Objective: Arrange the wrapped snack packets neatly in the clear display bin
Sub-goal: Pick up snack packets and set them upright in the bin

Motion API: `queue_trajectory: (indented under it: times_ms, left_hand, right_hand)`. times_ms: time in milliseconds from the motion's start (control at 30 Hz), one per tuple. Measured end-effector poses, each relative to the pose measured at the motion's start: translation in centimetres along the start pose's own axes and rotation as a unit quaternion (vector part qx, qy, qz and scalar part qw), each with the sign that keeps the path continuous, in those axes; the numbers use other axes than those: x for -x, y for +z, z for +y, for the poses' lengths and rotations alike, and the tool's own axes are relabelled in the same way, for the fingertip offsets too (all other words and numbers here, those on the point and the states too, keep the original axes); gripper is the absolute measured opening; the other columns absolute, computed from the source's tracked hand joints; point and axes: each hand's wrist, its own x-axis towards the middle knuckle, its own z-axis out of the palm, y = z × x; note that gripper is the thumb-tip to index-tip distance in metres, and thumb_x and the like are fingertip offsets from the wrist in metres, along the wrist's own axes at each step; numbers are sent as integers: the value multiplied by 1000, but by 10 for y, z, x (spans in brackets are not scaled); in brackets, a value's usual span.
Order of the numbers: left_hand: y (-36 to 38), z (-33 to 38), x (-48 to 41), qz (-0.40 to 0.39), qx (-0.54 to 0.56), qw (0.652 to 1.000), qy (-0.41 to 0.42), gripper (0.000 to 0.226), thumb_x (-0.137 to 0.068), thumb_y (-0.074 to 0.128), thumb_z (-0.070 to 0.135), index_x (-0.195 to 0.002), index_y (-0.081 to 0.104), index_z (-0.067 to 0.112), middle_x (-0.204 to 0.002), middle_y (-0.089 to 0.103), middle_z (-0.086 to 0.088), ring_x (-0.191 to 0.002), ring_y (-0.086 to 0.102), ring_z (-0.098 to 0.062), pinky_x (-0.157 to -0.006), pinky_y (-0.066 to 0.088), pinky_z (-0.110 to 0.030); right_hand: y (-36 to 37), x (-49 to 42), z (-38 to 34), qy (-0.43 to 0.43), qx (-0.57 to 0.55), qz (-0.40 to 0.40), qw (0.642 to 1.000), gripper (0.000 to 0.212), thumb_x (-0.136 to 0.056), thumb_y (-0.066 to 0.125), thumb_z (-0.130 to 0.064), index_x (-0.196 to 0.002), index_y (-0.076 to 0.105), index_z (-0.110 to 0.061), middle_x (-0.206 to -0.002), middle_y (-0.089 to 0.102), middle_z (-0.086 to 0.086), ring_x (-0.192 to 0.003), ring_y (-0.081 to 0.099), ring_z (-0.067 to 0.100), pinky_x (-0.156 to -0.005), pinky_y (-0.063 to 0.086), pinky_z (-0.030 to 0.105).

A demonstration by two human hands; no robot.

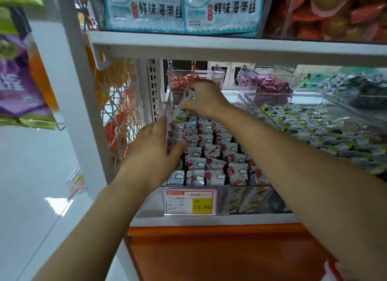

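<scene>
I see the clear plastic display bin in the centre of the frame, on the white shelf, and the silver-and-red wrapped snack packets stand in it on edge in several rows running from front to back. My right hand is at the upper middle of the frame, over the back left corner of the bin. Its fingers are curled and pinch a small loose bunch of the same packets. My left hand is at centre left, with the fingers straight and together and the thumb apart, pressed flat against the leftmost row.

The risks I judge from here:
- The bunch is held only at its top, so a packet could slip out and fall flat across the upright rows.
- Pushing the bunch down into the back corner could knock the packets in front of it over like dominoes, since each is thin and light.
- If the left hand lifts too soon, the left row may lean or spill.
- The packets near the front middle already sit crooked, and a nudge from my right forearm above them could tip more.
</scene>
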Motion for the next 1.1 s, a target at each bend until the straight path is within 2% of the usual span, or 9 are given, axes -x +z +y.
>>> queue_trajectory:
  times_ms: [133, 267, 367, 467, 567, 800, 933, 1033, 1100]
  left_hand:
    - [1, -2, -3, -4, 27, 999, 16, 73, -90, 49, 46, -149, 16, 16, -146, 37, -7, -133, 32, -22, -104, 28, -32]
    - [3, -2, -4, -6, 32, 999, 19, 74, -90, 50, 46, -148, 15, 16, -149, 33, -9, -135, 29, -23, -107, 28, -35]
    - [2, -1, -3, -7, 34, 999, 20, 75, -90, 49, 46, -149, 13, 16, -150, 30, -8, -136, 26, -24, -107, 26, -34]
    - [3, -1, -3, -9, 41, 999, 27, 76, -90, 49, 46, -149, 12, 16, -151, 29, -6, -137, 24, -23, -108, 24, -33]
    - [3, -2, -4, -14, 44, 999, 25, 77, -90, 48, 47, -149, 10, 17, -152, 27, -5, -139, 21, -21, -108, 22, -32]
    - [6, -5, -5, -14, 61, 998, 32, 75, -91, 48, 45, -149, 10, 18, -152, 27, -5, -139, 19, -19, -101, 19, -25]
    - [6, -4, -4, -7, 69, 997, 29, 74, -91, 48, 45, -149, 11, 18, -150, 29, -5, -138, 22, -20, -103, 23, -28]
    - [5, -2, -2, -5, 70, 997, 21, 73, -92, 47, 45, -149, 11, 18, -151, 27, -5, -138, 21, -20, -105, 24, -30]
    - [4, 0, -1, -7, 55, 998, 12, 71, -93, 44, 45, -149, 12, 16, -152, 26, -6, -138, 22, -22, -107, 24, -33]
  right_hand:
    - [16, -9, -1, -6, 39, -45, 998, 38, -81, 71, -24, -110, 58, -4, -110, 61, 10, -97, 56, 21, -78, 44, 27]
    - [28, -8, 5, -35, 96, -156, 982, 17, -92, 57, -27, -95, 60, -11, -96, 61, 4, -91, 55, 19, -91, 43, 40]
    - [24, -17, 11, -38, 93, -184, 978, 21, -96, 50, -21, -103, 66, -10, -108, 64, 6, -102, 57, 20, -92, 43, 37]
    - [20, -29, 16, -1, 11, -111, 994, 20, -92, 49, -6, -104, 66, -8, -110, 66, 7, -95, 59, 14, -81, 43, 25]
    - [28, -43, 19, -1, 58, -61, 996, 19, -92, 51, -7, -101, 67, -5, -108, 67, 7, -86, 59, 10, -79, 45, 24]
    - [55, -52, 18, 2, 167, -63, 984, 16, -88, 60, -17, -95, 67, -5, -101, 66, 9, -102, 58, 23, -96, 47, 41]
    - [34, -42, 11, 50, -30, 18, 998, 15, -93, 54, -15, -97, 60, -2, -101, 66, 12, -87, 63, 20, -83, 54, 33]
    - [10, -20, 1, 40, -151, 132, 979, 9, -93, 54, -11, -97, 58, -4, -101, 62, 10, -92, 62, 24, -84, 54, 34]
    - [-6, 2, -4, 36, -179, 199, 963, 7, -93, 53, -9, -94, 58, -4, -89, 58, -1, -85, 61, 19, -77, 52, 18]
